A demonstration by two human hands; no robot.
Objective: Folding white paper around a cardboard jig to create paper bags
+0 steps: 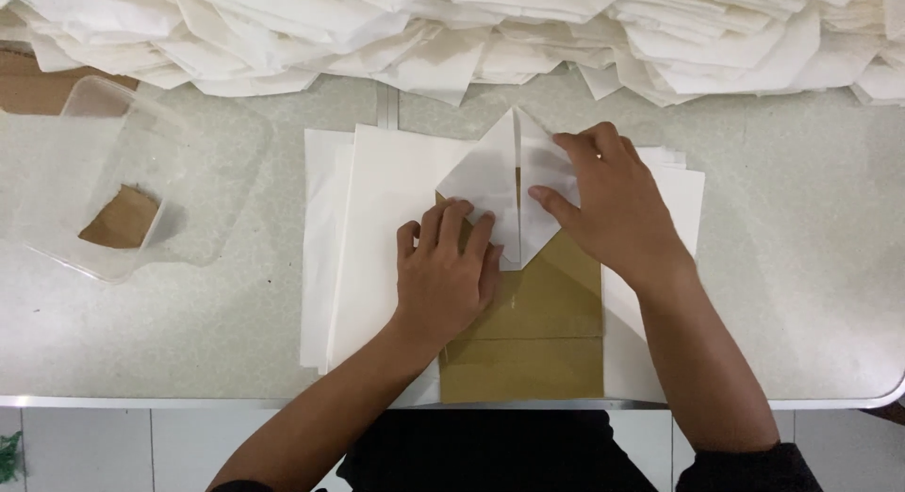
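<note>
- The left hand (443, 280) lies flat, palm down, fingers spread, pressing the left flap of a white folded sheet (500, 186); it grips nothing.
- The right hand (608, 205) presses the right flap with fingertips and thumb, also flat rather than closed around it.
- The 2 flaps meet in a point at the top, over a tan card (537, 332) whose lower end reaches the worktop's (801, 294) near metal edge.
- Under both lies a stack of flat white sheets (377, 228), its left and right margins showing past the hands.
- Open room: bare pale worktop to the right of the stack, and a strip to the left before a clear plastic tub (94, 190).
- Along the far edge a deep heap of folded white papers (471, 30) closes off the back.
- Below the worktop edge, a light tiled floor (113, 450).
</note>
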